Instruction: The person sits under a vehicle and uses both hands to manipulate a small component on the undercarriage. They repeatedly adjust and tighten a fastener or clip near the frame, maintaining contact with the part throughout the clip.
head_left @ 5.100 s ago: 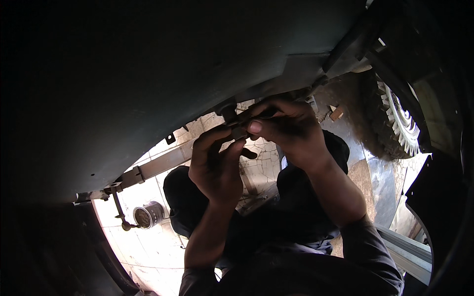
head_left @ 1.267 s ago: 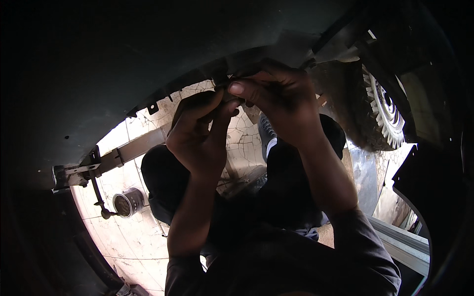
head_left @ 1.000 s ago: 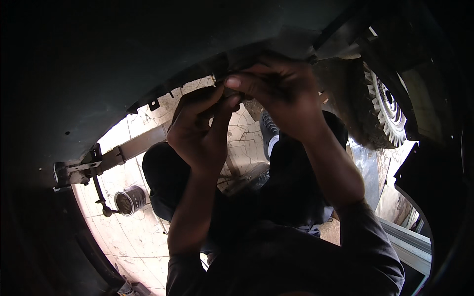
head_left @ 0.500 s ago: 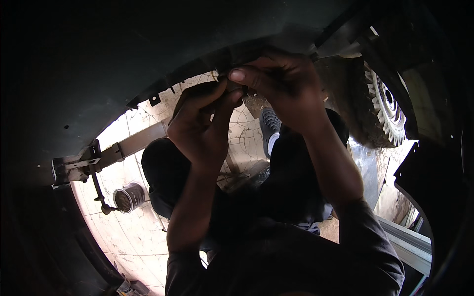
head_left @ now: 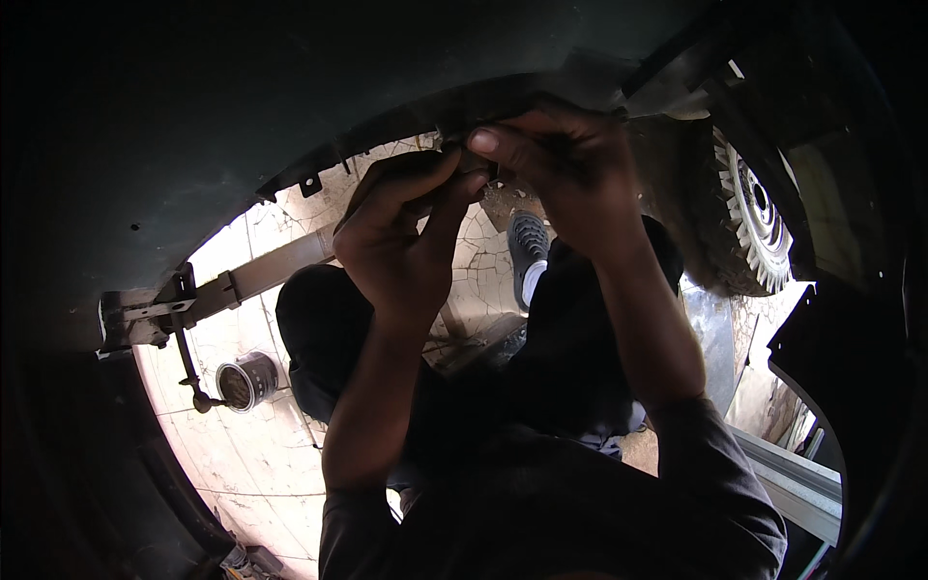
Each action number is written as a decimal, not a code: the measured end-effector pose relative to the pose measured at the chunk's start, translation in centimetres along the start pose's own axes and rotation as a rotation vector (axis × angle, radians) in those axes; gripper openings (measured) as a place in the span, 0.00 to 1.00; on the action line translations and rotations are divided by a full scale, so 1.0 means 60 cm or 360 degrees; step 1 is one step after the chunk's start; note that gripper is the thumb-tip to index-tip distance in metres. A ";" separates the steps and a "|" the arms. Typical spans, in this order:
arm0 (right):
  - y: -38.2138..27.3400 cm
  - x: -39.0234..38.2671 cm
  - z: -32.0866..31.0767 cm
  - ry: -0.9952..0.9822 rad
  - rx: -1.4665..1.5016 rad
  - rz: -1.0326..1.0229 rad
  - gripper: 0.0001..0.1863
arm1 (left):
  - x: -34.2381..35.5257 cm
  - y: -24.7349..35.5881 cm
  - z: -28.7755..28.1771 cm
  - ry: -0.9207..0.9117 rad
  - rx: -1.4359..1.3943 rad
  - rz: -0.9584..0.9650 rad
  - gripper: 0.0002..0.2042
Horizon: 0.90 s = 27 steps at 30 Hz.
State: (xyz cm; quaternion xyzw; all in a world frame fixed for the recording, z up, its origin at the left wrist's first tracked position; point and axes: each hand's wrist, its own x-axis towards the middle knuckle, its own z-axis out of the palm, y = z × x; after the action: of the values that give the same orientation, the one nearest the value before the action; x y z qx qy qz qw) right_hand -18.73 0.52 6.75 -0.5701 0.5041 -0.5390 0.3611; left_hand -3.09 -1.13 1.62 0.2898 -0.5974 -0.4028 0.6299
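Observation:
Both of my hands are raised to the lower edge of a large dark curved panel (head_left: 251, 116). My left hand (head_left: 398, 237) is closed, its thumb and index finger pinched together near the panel's edge. My right hand (head_left: 585, 188) meets it there, bent fingers up against the edge and thumb pointing toward the left fingertips. Whatever lies between the fingertips is small, dark and mostly hidden. Left of my hands, a small tab with a hole (head_left: 309, 184) hangs from the panel's edge.
A metal bar (head_left: 261, 269) runs at the left, with a thin rod (head_left: 186, 358) hanging from it. Below, a round can (head_left: 246, 382) lies on the cracked tiled floor (head_left: 256, 454). A toothed metal wheel (head_left: 759, 213) is at the right. My shoe (head_left: 527, 242) shows beneath my hands.
Both hands have shifted slightly to the right in the picture, still pinched together at the panel's edge. The surroundings have shifted a little as well.

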 end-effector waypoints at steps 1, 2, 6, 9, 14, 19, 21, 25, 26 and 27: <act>-0.004 0.000 0.000 -0.0021 -0.0107 0.0037 0.08 | -0.002 0.000 -0.001 0.0010 -0.0060 -0.0066 0.13; 0.001 -0.006 0.006 0.0061 -0.0008 0.0027 0.06 | 0.000 0.006 -0.003 -0.0001 0.0041 -0.0065 0.13; 0.013 0.002 0.001 0.0072 -0.0002 0.0051 0.06 | 0.004 -0.002 0.002 -0.0039 0.0067 0.0187 0.13; 0.002 -0.005 0.007 0.0063 -0.0008 -0.0024 0.06 | 0.003 -0.003 -0.003 0.0008 -0.0006 0.0012 0.13; 0.001 -0.001 0.009 0.0090 0.0016 0.0059 0.06 | 0.005 -0.005 0.002 -0.0013 0.0083 0.0218 0.13; 0.006 -0.008 0.013 0.0150 0.0129 0.0005 0.06 | 0.006 -0.009 0.003 -0.0014 0.0013 0.0205 0.13; 0.004 0.000 0.007 0.0073 -0.0211 0.0013 0.10 | 0.002 -0.008 0.001 -0.0014 0.0039 0.0204 0.13; 0.002 -0.008 0.013 0.0120 0.0182 0.0079 0.06 | 0.004 -0.001 0.001 -0.0003 -0.0018 0.0085 0.13; 0.003 -0.014 0.017 0.0171 0.0298 0.0045 0.07 | 0.001 -0.002 0.003 -0.0015 -0.0025 0.0089 0.13; 0.003 -0.010 0.012 0.0117 0.0144 0.0022 0.07 | 0.000 -0.004 0.004 -0.0027 -0.0033 0.0093 0.13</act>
State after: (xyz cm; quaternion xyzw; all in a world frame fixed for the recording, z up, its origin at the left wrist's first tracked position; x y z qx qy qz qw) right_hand -18.00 0.95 6.31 -0.5296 0.4961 -0.5792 0.3715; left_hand -3.40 -1.22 1.45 0.2624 -0.6067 -0.3929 0.6393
